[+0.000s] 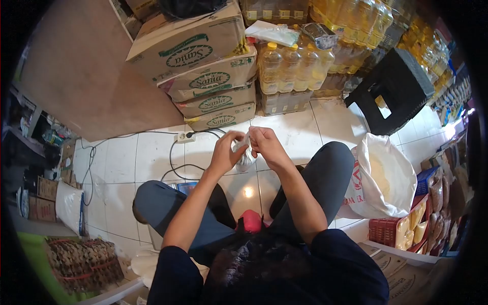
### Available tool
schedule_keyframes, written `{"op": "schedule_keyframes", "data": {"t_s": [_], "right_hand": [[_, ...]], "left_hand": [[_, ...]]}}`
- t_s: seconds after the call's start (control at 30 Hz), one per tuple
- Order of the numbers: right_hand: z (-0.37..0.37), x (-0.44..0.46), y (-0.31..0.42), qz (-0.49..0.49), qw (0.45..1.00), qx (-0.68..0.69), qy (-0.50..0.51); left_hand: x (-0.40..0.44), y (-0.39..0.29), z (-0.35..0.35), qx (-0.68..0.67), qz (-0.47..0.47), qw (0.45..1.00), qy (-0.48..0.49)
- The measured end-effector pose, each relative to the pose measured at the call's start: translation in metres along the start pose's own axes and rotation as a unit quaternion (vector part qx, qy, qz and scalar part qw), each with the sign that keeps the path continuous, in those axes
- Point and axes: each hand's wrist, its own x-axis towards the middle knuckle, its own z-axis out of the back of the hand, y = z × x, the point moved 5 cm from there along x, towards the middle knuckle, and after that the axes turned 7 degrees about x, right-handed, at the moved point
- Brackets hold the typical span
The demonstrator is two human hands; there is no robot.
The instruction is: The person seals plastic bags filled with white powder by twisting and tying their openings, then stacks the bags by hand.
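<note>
Bag (245, 162) hangs between left hand (226, 151) and right hand (268, 146).

From here I make out a thin, clear plastic bag (245, 161) with a shiny skin, glossy floor tiles (290, 127), matt cardboard boxes (213, 79), smooth see-through plastic bottles (292, 66), a dull plastic stool (401, 86), a creased, matt sack (360, 175) and soft-looking cloth trousers (325, 178).

White tiled floor (119, 162): stacked cartons (209, 80), black stool (406, 76), open sack (363, 165).
</note>
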Motion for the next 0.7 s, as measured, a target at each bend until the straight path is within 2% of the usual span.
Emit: {"op": "schedule_keyframes", "data": {"t_s": [0.07, 0.2, 0.33, 0.43, 0.47, 0.57, 0.7], "right_hand": [[0.002, 0.0, -0.004, 0.0, 1.0, -0.021, -0.008], [0.002, -0.001, -0.016, -0.004, 0.998, -0.06, 0.004], [0.006, 0.001, -0.02, -0.006, 0.995, -0.096, -0.012], [0.008, 0.0, -0.019, -0.017, 0.994, -0.105, -0.001], [0.007, -0.001, -0.02, -0.022, 0.994, -0.108, 0.008], [-0.002, -0.004, -0.019, -0.029, 0.99, -0.14, 0.013], [0.005, 0.001, -0.024, -0.018, 0.977, -0.213, -0.001]], "left_hand": [[-0.007, 0.009, 0.001, 0.017, -0.002, 0.999, -0.043], [-0.014, 0.018, 0.002, 0.035, 0.051, 0.998, -0.011], [-0.015, 0.016, -0.005, 0.026, 0.012, 1.0, 0.009], [-0.015, 0.001, -0.003, -0.005, -0.038, 0.999, -0.023], [-0.016, -0.005, -0.005, -0.072, -0.006, 0.997, -0.031], [-0.019, -0.003, -0.003, -0.063, 0.023, 0.996, -0.053], [-0.019, -0.004, -0.004, -0.029, 0.008, 0.998, -0.061]]}}
